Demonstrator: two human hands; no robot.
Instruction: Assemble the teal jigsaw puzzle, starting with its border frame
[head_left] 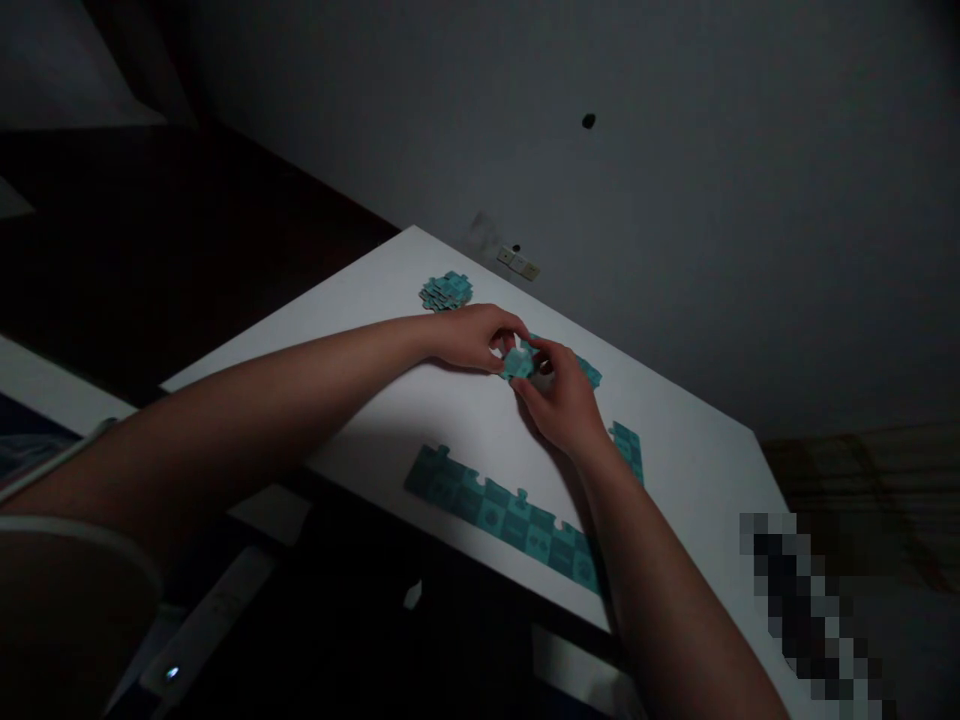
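Over the middle of the white table, my left hand (478, 335) and my right hand (561, 400) are both closed on a small teal puzzle piece (519, 362). Thumbs and fingers grip it from opposite sides. Behind my left hand lies a pile of teal puzzle pieces (448, 290). Along the near edge runs a joined strip of puzzle pieces (501, 510) with a checkered pattern and knobs on its far side. Other pieces (628, 445) lie beside my right forearm, which partly covers them. More teal pieces (589, 373) show just behind my right hand.
The white table (360, 300) stands against a grey wall (675, 200) with a wall socket (517, 263) low above its far edge. A pixelated patch (810, 610) covers something at the right. Below the near edge the floor is dark.
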